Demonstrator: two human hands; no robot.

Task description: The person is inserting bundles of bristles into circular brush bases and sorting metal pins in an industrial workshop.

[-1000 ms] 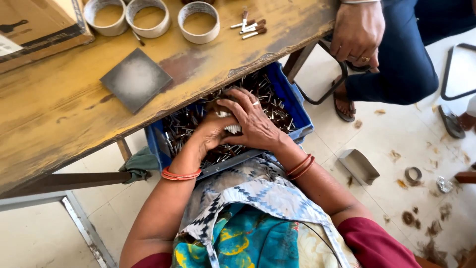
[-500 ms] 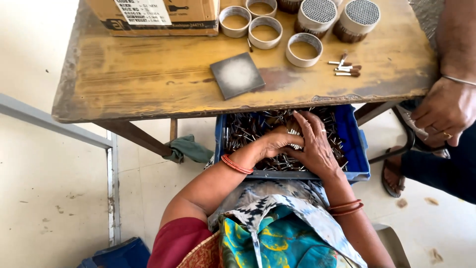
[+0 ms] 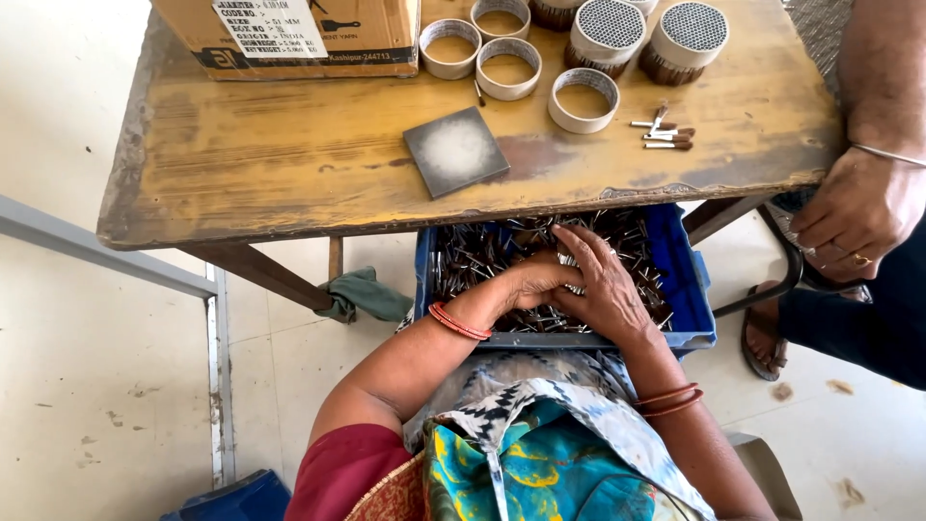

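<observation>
The table (image 3: 289, 164) stood far, its near edge overhanging the blue crate (image 3: 690, 289) of small metal pins (image 3: 482, 256). Both hands were in the heap: the left hand (image 3: 526, 282) curled, the right hand (image 3: 603, 285) cupped over it; whether either pinched pins I could not tell. Sharp ends might have pricked fingers, or pins spilled over the rim.

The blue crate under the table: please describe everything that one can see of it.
The blue crate looks like a plastic bin, rectangular and open on top. It sits below the front edge of the worn wooden table, which hides its far part. It is filled with many small dark metal pins lying in a loose heap. The left hand and the right hand rest together in the pins. Its near rim lies close to the person's lap.
</observation>
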